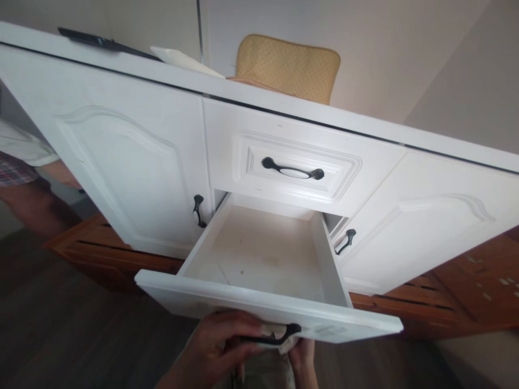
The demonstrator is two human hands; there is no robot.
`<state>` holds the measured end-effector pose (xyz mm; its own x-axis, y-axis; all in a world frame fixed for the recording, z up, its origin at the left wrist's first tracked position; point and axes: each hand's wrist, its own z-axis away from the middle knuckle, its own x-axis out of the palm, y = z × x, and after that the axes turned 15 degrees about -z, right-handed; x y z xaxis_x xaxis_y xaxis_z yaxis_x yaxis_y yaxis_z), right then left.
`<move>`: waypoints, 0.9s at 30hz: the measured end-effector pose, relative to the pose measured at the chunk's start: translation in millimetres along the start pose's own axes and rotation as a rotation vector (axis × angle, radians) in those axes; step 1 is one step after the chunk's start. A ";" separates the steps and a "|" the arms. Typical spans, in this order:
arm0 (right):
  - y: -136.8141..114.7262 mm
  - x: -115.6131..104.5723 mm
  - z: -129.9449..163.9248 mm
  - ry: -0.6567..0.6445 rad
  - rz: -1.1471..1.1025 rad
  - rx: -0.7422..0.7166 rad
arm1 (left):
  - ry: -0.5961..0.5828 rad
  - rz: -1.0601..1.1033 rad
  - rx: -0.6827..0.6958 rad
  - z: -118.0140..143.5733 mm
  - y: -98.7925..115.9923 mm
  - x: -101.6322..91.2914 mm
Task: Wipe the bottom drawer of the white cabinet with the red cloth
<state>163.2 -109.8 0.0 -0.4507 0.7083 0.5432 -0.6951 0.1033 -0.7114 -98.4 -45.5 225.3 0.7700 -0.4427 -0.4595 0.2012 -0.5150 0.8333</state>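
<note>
A white drawer (263, 254) is pulled out of the white cabinet, its inside bare apart from small dark specks. On its front is a black handle (279, 337). My left hand (223, 337) has its fingers closed around the left end of that handle. A pale cloth (286, 341) is bunched behind and under the handle, against the drawer front. My right hand (303, 356) is at the right of the handle, closed on the cloth, with its fingers mostly hidden. A faint grey smudge marks the drawer front right of the handle.
Above is a shut drawer with a black-and-white handle (292, 170); cabinet doors (125, 173) flank it. On top lie a dark flat object (91, 39), a white piece (186, 62) and a tan dotted panel (287, 65). Another person's arm (60, 173) shows at left. Brown wooden furniture (97, 254) stands behind.
</note>
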 end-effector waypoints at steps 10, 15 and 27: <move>41.8 -2.6 -2.2 0.138 -0.238 0.057 | 0.127 -0.022 0.101 -90.6 -24.6 -7.5; 40.4 -7.3 -1.3 0.065 -0.306 0.147 | 0.105 0.032 0.042 -136.1 -42.9 -12.4; 35.8 -0.2 1.3 -0.014 -0.373 0.233 | 0.203 0.094 0.055 -203.4 -74.9 -9.4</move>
<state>137.6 -107.2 -25.1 -0.1513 0.6428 0.7509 -0.9189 0.1885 -0.3465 2.5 146.6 229.8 0.8910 -0.3364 -0.3049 0.0942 -0.5200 0.8490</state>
